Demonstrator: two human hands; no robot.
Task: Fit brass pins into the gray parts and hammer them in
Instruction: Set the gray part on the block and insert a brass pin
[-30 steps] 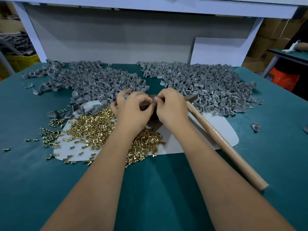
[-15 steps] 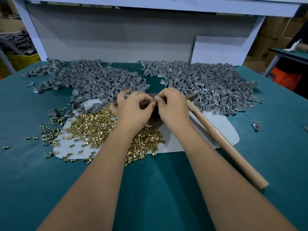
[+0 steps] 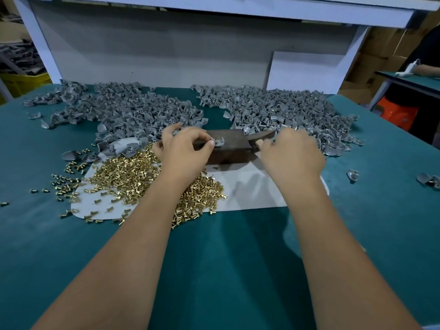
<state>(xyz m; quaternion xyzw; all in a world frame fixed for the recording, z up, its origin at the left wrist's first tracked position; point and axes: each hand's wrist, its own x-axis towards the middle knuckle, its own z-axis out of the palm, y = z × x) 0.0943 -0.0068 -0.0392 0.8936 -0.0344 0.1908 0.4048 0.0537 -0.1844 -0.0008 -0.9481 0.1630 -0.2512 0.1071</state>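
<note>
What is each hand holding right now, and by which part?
The left hand pinches the gray part by its left edge, on the dark block. The right hand curls round the hammer handle near the head.

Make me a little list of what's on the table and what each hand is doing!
left hand: pinches a gray part with a pin, on the block
right hand: blurred, grips the hammer
pins: heap on the white sheet
gray piles: two, at the back
table: teal
</note>
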